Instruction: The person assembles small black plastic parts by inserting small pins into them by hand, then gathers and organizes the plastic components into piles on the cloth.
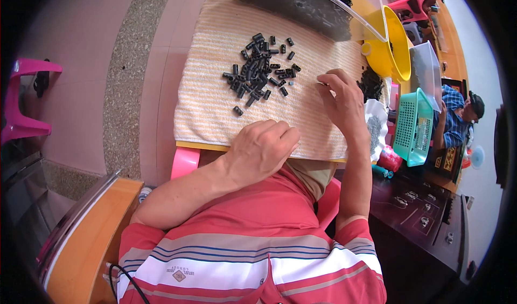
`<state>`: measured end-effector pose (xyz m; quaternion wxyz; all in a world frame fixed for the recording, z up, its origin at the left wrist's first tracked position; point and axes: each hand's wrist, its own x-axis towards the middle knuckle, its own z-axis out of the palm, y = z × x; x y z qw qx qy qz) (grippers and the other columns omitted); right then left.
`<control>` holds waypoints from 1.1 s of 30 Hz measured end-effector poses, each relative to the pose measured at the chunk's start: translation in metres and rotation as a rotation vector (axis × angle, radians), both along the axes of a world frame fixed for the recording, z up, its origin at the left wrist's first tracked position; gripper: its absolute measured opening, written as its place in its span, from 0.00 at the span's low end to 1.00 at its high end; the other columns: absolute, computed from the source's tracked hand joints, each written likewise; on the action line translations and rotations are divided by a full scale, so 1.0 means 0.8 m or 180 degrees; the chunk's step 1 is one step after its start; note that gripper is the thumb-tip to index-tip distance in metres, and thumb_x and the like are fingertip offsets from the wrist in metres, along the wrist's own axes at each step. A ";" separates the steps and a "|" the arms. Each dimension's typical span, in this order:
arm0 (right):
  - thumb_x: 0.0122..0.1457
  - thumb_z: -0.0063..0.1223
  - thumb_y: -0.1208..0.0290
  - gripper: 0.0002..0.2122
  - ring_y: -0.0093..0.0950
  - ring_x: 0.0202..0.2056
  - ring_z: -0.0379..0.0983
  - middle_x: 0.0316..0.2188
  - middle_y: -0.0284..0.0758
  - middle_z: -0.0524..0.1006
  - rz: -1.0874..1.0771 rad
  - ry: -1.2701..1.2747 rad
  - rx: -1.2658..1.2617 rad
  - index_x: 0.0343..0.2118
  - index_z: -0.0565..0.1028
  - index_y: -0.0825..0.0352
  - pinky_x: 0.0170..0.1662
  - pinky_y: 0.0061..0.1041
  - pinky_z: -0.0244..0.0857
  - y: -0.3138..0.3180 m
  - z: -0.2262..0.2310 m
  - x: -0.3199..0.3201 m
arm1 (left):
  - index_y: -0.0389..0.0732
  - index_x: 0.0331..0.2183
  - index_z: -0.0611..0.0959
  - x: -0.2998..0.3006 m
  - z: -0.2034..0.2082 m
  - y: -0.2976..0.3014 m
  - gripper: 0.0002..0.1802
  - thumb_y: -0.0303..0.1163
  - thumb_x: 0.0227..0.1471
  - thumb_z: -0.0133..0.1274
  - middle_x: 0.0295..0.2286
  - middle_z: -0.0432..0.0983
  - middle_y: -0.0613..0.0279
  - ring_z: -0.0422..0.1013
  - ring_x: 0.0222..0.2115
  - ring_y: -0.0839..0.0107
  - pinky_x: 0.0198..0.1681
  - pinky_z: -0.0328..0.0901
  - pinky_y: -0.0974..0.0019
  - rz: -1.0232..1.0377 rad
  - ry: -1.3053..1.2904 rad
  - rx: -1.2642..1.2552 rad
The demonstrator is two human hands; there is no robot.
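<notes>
A loose pile of small black cylindrical pieces (pixel 257 69) lies on the striped cream towel (pixel 207 96) in front of me. My left hand (pixel 264 145) rests at the towel's near edge, fingers curled under in a closed shape. Whatever it may hold is hidden behind the knuckles. To the right of the pile, my right hand (pixel 343 96) is held over the towel with thumb and forefinger brought together. A tiny dark spot shows at those fingertips, too small to name. One black piece (pixel 238 110) lies apart from the pile, on its near side.
A clear plastic bin (pixel 301 13) of black parts stands at the far edge. On the right are more dark pieces (pixel 370 83), a yellow bowl (pixel 398 45), a white bag (pixel 375 126) and a green basket (pixel 413 129). Another person (pixel 455 115) sits beyond; a pink stool (pixel 27 102) stands left.
</notes>
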<state>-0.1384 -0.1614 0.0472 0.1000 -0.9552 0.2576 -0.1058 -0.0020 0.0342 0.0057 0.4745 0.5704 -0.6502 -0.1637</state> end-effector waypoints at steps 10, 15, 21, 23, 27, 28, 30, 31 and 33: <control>0.53 0.63 0.76 0.08 0.35 0.35 0.77 0.33 0.34 0.78 0.0796 0.0072 -0.0100 0.37 0.83 0.62 0.36 0.33 0.71 0.030 0.001 0.054 | 0.38 0.28 0.74 0.001 0.004 0.004 0.07 0.27 0.51 0.56 0.24 0.72 0.54 0.74 0.27 0.54 0.31 0.70 0.54 -0.0068 -0.0047 0.0040; 0.54 0.61 0.76 0.08 0.34 0.36 0.77 0.35 0.32 0.77 0.0867 0.0352 -0.0216 0.37 0.83 0.62 0.38 0.33 0.71 0.034 0.001 0.062 | 0.38 0.27 0.73 0.002 0.009 0.005 0.07 0.27 0.51 0.55 0.24 0.72 0.55 0.74 0.27 0.54 0.31 0.70 0.55 -0.0065 -0.0045 0.0014; 0.55 0.59 0.74 0.05 0.34 0.38 0.75 0.35 0.31 0.78 0.0858 0.0562 -0.0333 0.35 0.81 0.63 0.40 0.33 0.70 0.035 -0.003 0.062 | 0.39 0.27 0.73 0.001 0.006 0.004 0.07 0.27 0.50 0.55 0.24 0.72 0.55 0.74 0.27 0.54 0.30 0.70 0.55 -0.0031 -0.0034 -0.0048; 0.55 0.59 0.73 0.04 0.34 0.38 0.74 0.35 0.31 0.78 0.0819 0.0662 -0.0412 0.34 0.81 0.63 0.41 0.33 0.70 0.036 -0.003 0.061 | 0.39 0.27 0.73 0.000 0.006 0.005 0.07 0.27 0.50 0.55 0.24 0.72 0.55 0.74 0.27 0.54 0.30 0.70 0.55 -0.0039 -0.0051 -0.0033; 0.55 0.60 0.72 0.04 0.34 0.39 0.74 0.33 0.32 0.78 0.0744 0.0678 -0.0432 0.32 0.79 0.64 0.41 0.33 0.70 0.037 -0.005 0.057 | 0.39 0.27 0.72 -0.001 0.005 0.005 0.07 0.26 0.50 0.56 0.24 0.71 0.54 0.74 0.27 0.54 0.30 0.70 0.55 -0.0045 -0.0067 -0.0023; 0.54 0.60 0.72 0.04 0.34 0.38 0.74 0.32 0.32 0.78 0.0713 0.0556 -0.0379 0.31 0.79 0.64 0.40 0.33 0.70 0.036 -0.007 0.054 | 0.39 0.27 0.72 -0.002 0.005 0.004 0.07 0.26 0.50 0.56 0.24 0.71 0.54 0.74 0.27 0.54 0.30 0.70 0.55 -0.0055 -0.0068 -0.0030; 0.53 0.60 0.74 0.03 0.35 0.36 0.75 0.30 0.33 0.78 0.0652 0.0287 -0.0337 0.31 0.78 0.64 0.39 0.34 0.70 0.033 -0.009 0.046 | 0.39 0.27 0.72 -0.001 0.005 0.005 0.07 0.26 0.50 0.56 0.24 0.71 0.54 0.74 0.27 0.53 0.30 0.71 0.55 -0.0046 -0.0050 -0.0053; 0.52 0.61 0.75 0.04 0.35 0.35 0.75 0.29 0.34 0.78 0.0587 0.0023 -0.0290 0.30 0.78 0.65 0.38 0.34 0.70 0.031 -0.009 0.041 | 0.39 0.27 0.72 0.000 0.005 0.005 0.07 0.26 0.50 0.56 0.24 0.71 0.54 0.74 0.27 0.53 0.30 0.71 0.55 -0.0048 -0.0048 -0.0058; 0.50 0.60 0.80 0.05 0.36 0.32 0.76 0.27 0.35 0.78 0.0462 -0.0182 -0.0259 0.29 0.77 0.66 0.35 0.33 0.70 0.021 -0.003 0.025 | 0.39 0.27 0.72 0.000 0.005 0.004 0.07 0.26 0.50 0.56 0.24 0.72 0.54 0.74 0.26 0.53 0.30 0.71 0.55 -0.0059 -0.0028 -0.0062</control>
